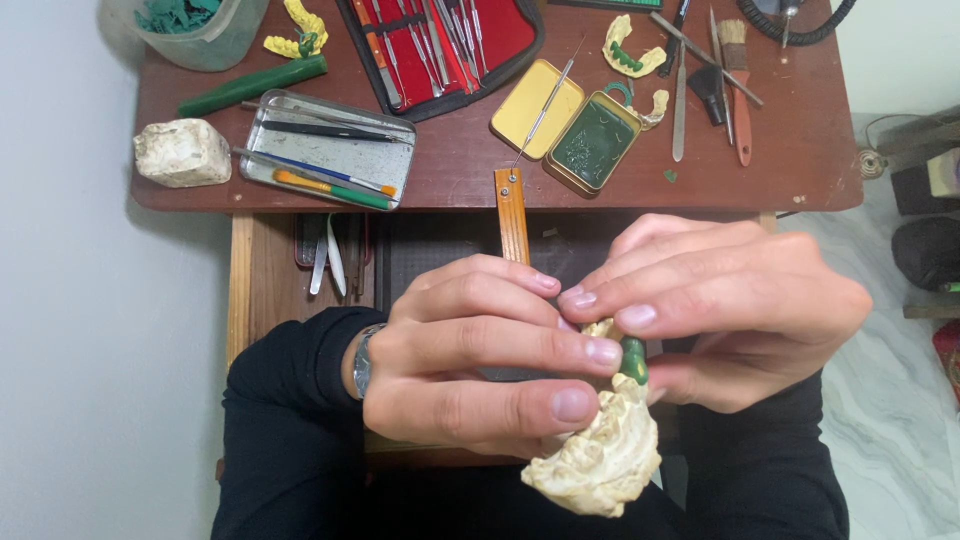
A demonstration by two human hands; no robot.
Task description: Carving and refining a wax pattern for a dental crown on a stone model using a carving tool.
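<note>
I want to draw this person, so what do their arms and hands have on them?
Both arms wear long black sleeves. The left hand is bare, with a silver metal wristwatch peeking out at the cuff. The right hand is bare too, with no rings or gloves showing.

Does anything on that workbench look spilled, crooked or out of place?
Only small things. A green wax crumb lies loose on the brown tabletop, and a thin metal probe rests slantwise across the open yellow tin. Both hands, left hand and right hand, hold the cream plaster dental cast steadily.
</note>
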